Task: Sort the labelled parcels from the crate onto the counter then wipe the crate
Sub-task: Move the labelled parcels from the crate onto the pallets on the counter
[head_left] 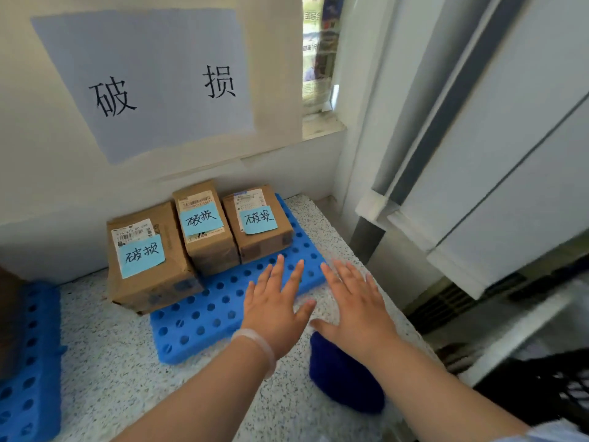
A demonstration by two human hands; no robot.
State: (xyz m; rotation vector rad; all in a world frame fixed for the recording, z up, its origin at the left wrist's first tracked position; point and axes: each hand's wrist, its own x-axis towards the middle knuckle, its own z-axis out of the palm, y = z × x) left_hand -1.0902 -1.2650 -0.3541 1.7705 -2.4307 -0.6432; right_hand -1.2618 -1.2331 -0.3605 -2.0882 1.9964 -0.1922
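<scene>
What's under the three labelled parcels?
A blue perforated mat on the speckled counter; the left parcel extends past the mat's left edge. The mat surface beneath all three is covered.

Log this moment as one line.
left hand: open, over mat | right hand: open, empty | parcels: three on mat, blue labels up | cloth: on counter, below right wrist
</scene>
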